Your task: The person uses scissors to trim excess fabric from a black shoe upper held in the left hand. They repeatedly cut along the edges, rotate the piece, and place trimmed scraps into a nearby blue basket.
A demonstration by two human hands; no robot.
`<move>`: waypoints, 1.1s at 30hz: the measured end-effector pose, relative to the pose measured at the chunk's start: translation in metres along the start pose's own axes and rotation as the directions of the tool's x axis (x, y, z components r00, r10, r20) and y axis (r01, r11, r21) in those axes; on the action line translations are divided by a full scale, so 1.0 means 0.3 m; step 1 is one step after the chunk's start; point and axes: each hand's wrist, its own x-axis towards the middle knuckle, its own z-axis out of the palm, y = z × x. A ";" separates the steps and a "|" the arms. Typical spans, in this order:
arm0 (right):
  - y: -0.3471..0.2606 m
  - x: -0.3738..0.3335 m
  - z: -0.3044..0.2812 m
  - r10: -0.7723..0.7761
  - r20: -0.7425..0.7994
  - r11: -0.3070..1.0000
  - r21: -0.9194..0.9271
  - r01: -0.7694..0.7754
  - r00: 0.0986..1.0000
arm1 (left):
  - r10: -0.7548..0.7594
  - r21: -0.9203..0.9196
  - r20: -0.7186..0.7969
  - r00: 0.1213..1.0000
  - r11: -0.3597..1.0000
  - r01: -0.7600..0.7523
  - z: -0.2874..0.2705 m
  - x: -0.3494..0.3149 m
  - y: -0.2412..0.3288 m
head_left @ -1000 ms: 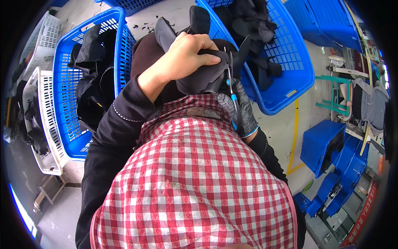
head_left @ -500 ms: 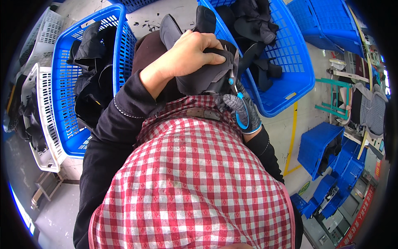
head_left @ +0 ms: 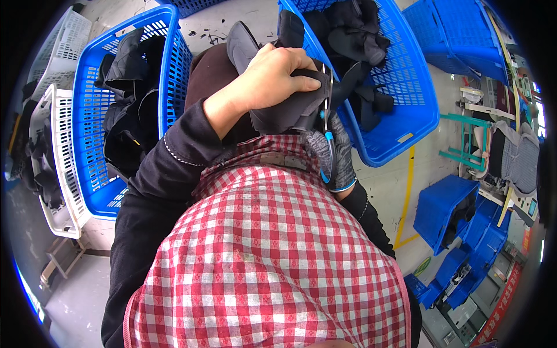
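My bare left hand [head_left: 277, 79] is closed on a black padded fabric piece [head_left: 284, 116], which looks like a shoe upper, over my lap. The thumb presses on top of it near its right edge. My right hand [head_left: 332, 152], in a grey knit glove, grips a pair of scissors [head_left: 329, 145] with blue-and-black handles. The blades point away from me along the right edge of the fabric piece. Whether they touch the material I cannot tell. Two rounded black flaps [head_left: 290, 29] stand up beyond my left hand.
A blue basket [head_left: 168, 75] of black pieces stands at my left, beside a white basket [head_left: 67, 156]. Another blue basket [head_left: 400, 139] with similar pieces stands close at my right. Further right are blue crates [head_left: 441, 203] and a green frame [head_left: 464, 159]. Dark scraps litter the floor ahead.
The scissors have turned more upright, with the right hand shifting slightly left. My left hand keeps its hold on the fabric piece and has moved slightly right.
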 end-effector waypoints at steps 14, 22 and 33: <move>0.015 0.008 0.012 -0.054 -0.038 0.998 0.014 0.054 0.998 | 0.027 0.038 -0.010 1.000 0.999 -0.027 -0.011 -0.005 -0.004; -0.005 0.003 -0.026 0.003 0.064 0.995 -0.104 0.004 0.998 | 0.099 0.100 0.013 0.995 0.990 -0.100 -0.015 -0.004 -0.018; -0.088 -0.016 -0.028 0.187 0.202 0.934 0.267 -0.237 0.962 | 0.184 0.153 0.102 0.978 0.968 -0.198 -0.047 -0.019 -0.034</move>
